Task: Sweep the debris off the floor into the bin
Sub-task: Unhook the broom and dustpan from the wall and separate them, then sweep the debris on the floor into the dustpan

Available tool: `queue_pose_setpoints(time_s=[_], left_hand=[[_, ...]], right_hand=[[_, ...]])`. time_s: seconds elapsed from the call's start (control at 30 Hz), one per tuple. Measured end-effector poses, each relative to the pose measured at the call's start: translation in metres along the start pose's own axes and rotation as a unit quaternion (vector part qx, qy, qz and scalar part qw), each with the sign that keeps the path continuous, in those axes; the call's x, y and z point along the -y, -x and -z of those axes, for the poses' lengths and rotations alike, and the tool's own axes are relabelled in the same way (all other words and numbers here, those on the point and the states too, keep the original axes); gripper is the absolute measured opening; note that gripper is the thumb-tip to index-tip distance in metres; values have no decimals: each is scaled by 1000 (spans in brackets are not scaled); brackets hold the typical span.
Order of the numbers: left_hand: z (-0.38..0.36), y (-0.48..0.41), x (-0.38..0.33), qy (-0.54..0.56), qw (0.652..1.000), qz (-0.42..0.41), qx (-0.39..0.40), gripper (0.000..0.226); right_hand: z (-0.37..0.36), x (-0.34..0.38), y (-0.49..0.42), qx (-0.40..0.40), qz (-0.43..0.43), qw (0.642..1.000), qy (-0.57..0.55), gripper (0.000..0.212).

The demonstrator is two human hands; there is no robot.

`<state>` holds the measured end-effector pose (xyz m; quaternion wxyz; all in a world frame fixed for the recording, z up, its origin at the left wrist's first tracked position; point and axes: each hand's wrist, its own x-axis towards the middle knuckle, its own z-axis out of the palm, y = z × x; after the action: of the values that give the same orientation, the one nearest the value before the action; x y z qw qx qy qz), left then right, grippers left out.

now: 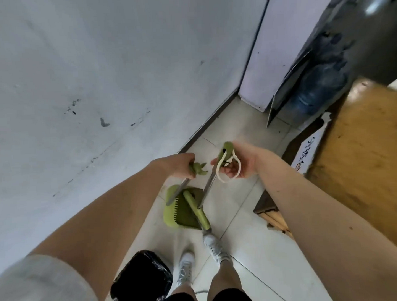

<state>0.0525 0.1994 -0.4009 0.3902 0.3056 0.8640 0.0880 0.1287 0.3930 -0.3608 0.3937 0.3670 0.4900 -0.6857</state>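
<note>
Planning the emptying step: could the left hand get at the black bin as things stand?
Probably not yet: the left hand is closed on a green handle, and the black bin sits low by the feet. Nothing else blocks it.

both arms reach forward; left hand (182,165) is fisted, right hand (238,162) curled, palm up.

left hand (182,165) gripping dustpan (179,210) handle | right hand (240,163) holding broom (195,209) handle top, cord loop

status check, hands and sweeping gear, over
Left hand shut on dustpan handle. Right hand holds broom handle top, loosely. Broom head sits in dustpan on floor. Black bin by left foot.
</note>
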Motion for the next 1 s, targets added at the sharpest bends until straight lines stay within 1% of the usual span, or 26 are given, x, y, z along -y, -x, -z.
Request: queue_pose_setpoints(time_s=[0.17, 0.27, 0.37, 0.5, 0.6, 0.67, 0.8, 0.93, 1.0], left_hand=[[-19, 18, -45, -48, 991, -60, 112, 38], [-34, 21, -78, -79, 979, -103, 158, 41], [-48, 21, -116, -104, 967, -130, 195, 42], [-76, 21, -172, -126, 953, -151, 230, 35], [-104, 27, -219, -161, 937, -174, 256, 35], [-126, 34, -253, -175, 929, -185, 269, 34], [-174, 48, -322, -219, 906, -224, 284, 41], [-221, 72, -392, -241, 885, -248, 312, 53], [-244, 84, -424, -259, 874, -262, 317, 56]], right_hand=[[8, -48, 49, -38, -34, 987, 152, 23], [21, -86, 74, -55, -43, 984, 166, 16], [44, -131, 95, -75, -48, 990, 111, 15], [76, -192, 127, -109, -44, 992, 51, 14], [99, -240, 157, -151, -42, 988, 8, 22], [114, -273, 178, -160, -45, 986, -21, 26], [144, -350, 222, -178, -40, 978, -97, 24], [172, -441, 265, -177, -48, 962, -202, 22], [186, -488, 287, -182, -47, 950, -249, 23]])
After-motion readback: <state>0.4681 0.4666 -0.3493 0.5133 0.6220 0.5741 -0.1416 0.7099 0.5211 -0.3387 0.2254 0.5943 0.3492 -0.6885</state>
